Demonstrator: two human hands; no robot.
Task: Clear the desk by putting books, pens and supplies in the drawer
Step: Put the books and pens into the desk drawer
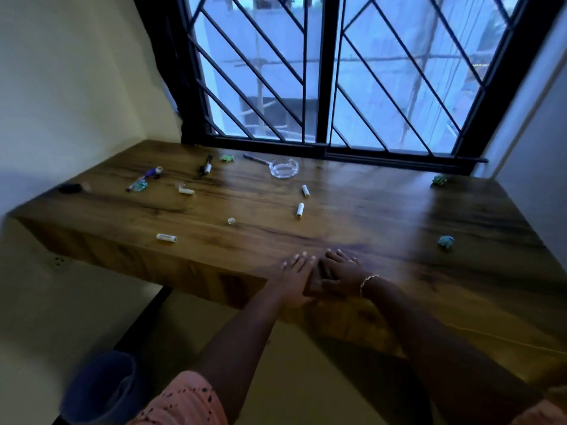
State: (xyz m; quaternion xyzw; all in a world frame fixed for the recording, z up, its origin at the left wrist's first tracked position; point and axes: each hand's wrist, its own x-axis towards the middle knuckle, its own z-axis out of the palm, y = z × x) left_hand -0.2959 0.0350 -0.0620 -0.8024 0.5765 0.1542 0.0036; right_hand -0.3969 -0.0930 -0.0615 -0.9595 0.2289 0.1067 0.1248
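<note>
A bin [101,384] stands below left. The left hand [296,276] and right hand [336,273] lie flat, fingers straight, holding nothing, touching each other at the worktop's [399,216] front edge. Well beyond them: four white sticks [300,210], four paper wads [446,241], three pens [256,159], one glass dish [283,168].

Hands: left hand [296,279] and right hand [336,273] lie flat on the desk [383,216] at its front edge, side by side and touching, fingers straight.
Wrist: bracelet [368,282] on the right.
Back row: marker [206,165], green wad [227,158], grey pen [255,159] ending just beside the glass ashtray [283,168].
Left end: blue pen [144,178] beside a teal wad [141,187]; black lump [70,188] near the edge.
Middle: four white tubes [299,210] scattered, a small cap [231,221] among them.
Right side: far wad [440,180] near the window [322,72], near wad [445,241] closer in.
Floor: blue bin [101,384], lower left.
</note>
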